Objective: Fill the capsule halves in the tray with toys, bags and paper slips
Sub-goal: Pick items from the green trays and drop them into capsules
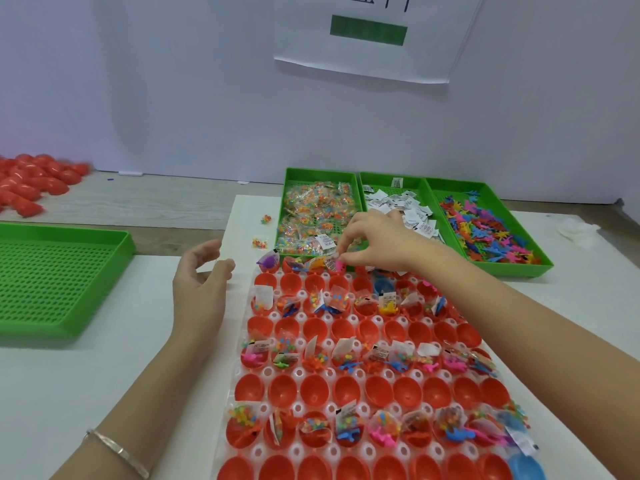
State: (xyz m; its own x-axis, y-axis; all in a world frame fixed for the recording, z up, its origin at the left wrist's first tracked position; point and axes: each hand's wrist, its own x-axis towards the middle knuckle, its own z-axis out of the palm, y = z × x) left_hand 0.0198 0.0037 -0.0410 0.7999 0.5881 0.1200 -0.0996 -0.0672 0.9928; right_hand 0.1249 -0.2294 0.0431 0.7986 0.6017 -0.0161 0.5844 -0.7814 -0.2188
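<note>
The pink toy (338, 264) is pinched between the fingertips of my right hand (374, 245), right over the farthest row of capsule halves (313, 391) in the tray (362, 407). From those fingers back toward me the tray runs between my two forearms. Rows of red halves stuffed with toys, bead bags and folded slips alternate with rows of bare red halves. A blue half (383, 285) sits just this side of my right fingers.

My left hand (201, 285) hangs off the tray's left edge, holding nothing, with the fingers loosely curled and the thumb apart. A bracelet (117, 451) circles that wrist.

Just beyond my right fingertips stands the bin of bags (320, 172). Behind my right knuckles is the bin of paper slips (377, 178), and further right the bin of toys (509, 271). Two loose bags (260, 242) lie on the table beyond my left fingers. Left of that hand is an empty green tray (52, 278), and far beyond it a pile of red halves (31, 183).
</note>
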